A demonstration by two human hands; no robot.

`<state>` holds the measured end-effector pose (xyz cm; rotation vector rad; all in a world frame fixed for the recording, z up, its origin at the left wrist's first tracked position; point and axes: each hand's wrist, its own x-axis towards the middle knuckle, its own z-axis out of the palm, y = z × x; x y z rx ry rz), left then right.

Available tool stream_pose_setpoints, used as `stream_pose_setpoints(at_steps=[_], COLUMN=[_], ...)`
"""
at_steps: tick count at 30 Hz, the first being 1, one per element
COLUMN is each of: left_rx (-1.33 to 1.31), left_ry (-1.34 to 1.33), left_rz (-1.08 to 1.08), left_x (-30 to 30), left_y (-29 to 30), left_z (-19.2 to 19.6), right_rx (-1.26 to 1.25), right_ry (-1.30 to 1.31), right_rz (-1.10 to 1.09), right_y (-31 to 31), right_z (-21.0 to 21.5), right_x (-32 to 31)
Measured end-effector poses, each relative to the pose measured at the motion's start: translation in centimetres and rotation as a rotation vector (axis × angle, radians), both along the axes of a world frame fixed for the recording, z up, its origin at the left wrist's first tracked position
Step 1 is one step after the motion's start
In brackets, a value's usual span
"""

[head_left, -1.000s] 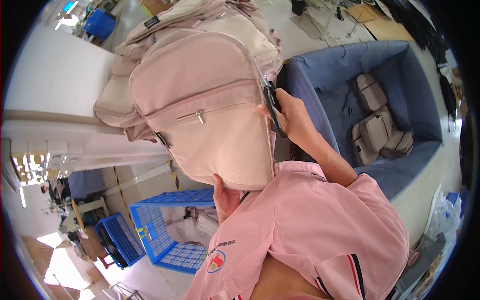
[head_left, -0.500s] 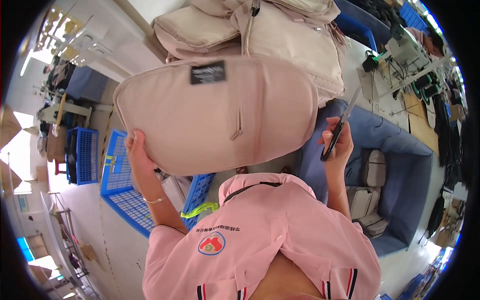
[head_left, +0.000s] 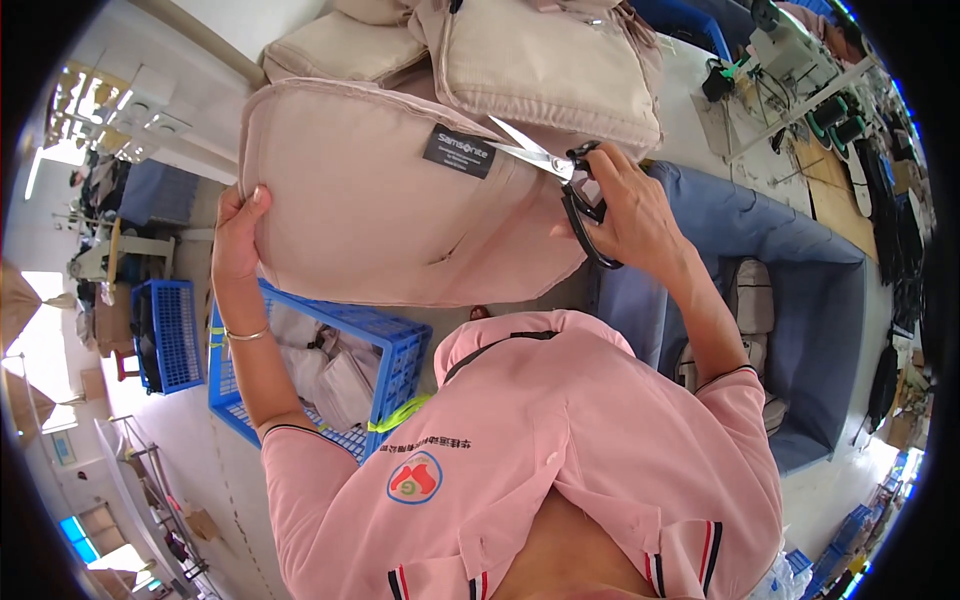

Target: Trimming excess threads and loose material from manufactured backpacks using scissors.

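Left hand point(head_left: 238, 232) clamps beige bag point(head_left: 390, 215) at its left edge; right hand point(head_left: 628, 210) grips scissors point(head_left: 560, 175), blades apart near black label point(head_left: 458, 151). Keep fabric taut, snip only thread.

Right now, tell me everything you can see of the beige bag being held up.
The beige bag is a padded, rounded fabric panel with piped edges, a small black label near its upper edge and a seam across the face. It is held up flat toward the camera. The left hand grips its left edge; the right hand points open scissors beside the label.
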<state>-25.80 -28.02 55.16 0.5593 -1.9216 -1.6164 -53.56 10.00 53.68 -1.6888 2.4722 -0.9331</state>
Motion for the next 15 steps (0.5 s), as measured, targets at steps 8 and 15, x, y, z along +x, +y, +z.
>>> stream_pose_setpoints(at_steps=[8, 15], left_rx=[0.106, 0.141], left_ry=[0.026, 0.099], left_rz=[-0.154, -0.164], left_x=[-1.0, -1.0], left_y=[-0.3, 0.6], left_z=[0.1, 0.1], right_rx=[-0.041, -0.12], right_ry=[0.19, 0.327], right_rz=[0.077, 0.042], right_y=[-2.2, -2.5], right_z=[1.8, 2.3], right_x=[-0.4, 0.0])
